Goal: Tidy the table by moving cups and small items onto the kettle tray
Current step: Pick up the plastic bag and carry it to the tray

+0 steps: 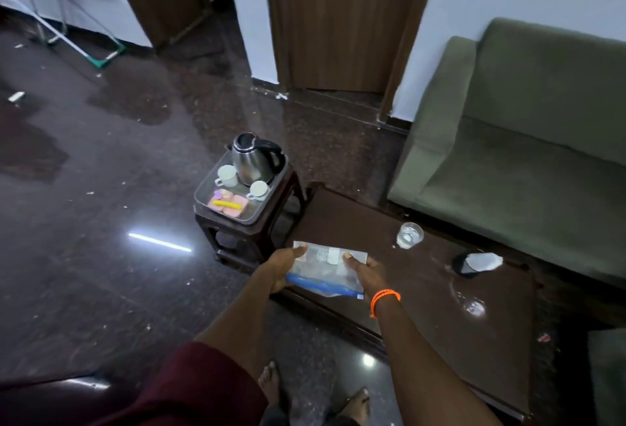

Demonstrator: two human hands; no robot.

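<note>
Plastic zip bag (pixel 327 269) sits in both my hands at the near-left corner of the dark surface (pixel 423 290), held flat with its blue seal edge toward me. My left hand (pixel 283 268) has its grip closed on the bag's left side, thumb on top; my right hand (pixel 367 273) pinches the right side, thumb on top, an orange band (pixel 384 300) at the wrist. Both forearms reach forward and down. Beyond the bag, a tray (pixel 203 193) on a small stool (pixel 271 219) carries a kettle (pixel 252 161), two white cups (pixel 226 175), and pink packets (pixel 228 203). A glass (pixel 410 235) stands further right on the surface.
</note>
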